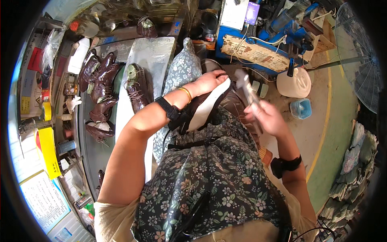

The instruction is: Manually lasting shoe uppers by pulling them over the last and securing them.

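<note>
While dark brown shoes (105,82) lie at the left of the frame, the left hand (210,82) is clamped on the upper end of 1 white-soled shoe (206,107) at the centre, hiding part of it. Its long axis runs from lower left to upper right; which end is the toe, I cannot tell. Near it, the right hand (269,118) is closed around a blurred hammer (243,82). Farther right stand a whitish jug (293,82) and a blue container (301,109).

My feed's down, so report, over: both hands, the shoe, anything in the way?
Left hand gripping pale-soled shoe. Right hand closed on hammer-like tool, motion-blurred. Possibly in the way: left fingers, near the tool's head in view.
</note>
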A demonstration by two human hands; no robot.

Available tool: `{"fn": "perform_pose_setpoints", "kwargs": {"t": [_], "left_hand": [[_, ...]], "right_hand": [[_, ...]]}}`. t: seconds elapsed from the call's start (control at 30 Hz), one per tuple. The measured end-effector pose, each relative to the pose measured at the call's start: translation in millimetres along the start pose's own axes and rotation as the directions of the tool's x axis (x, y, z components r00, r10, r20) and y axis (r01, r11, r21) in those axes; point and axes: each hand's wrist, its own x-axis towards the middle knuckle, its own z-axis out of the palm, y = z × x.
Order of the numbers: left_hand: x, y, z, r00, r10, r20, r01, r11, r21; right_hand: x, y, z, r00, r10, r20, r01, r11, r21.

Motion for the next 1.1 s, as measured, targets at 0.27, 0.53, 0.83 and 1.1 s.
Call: {"fn": "perform_pose_setpoints", "kwargs": {"t": [0.27,0.53,0.83,1.1], "left_hand": [[-20.7,-2.1,1.3,0.995,0.066,0.078,-0.054,0.989,-0.140],[-24.8,-19.6,-13.7,0.987,0.081,0.139,-0.008,0.890,-0.456],[-81.0,-11.6,-46.2,0.949,0.314,-0.035,-0.269,0.747,-0.608],[-225.3,-4.4,-41.4,0.558,0.450,-0.698,-0.474,0.863,0.177]], "right_hand": [[36.5,-11.0,32.6,0.971,0.237,0.017,-0.230,0.956,-0.184],[42.1,15.2,58.1,0.996,0.040,-0.076,-0.048,0.994,-0.101],[51.2,-12.5,63.1,0.990,-0.076,0.123,0.048,0.975,0.216],[181.7,-85.7,167.7,0.830,-0.508,0.231,0.552,0.685,-0.475]]}}
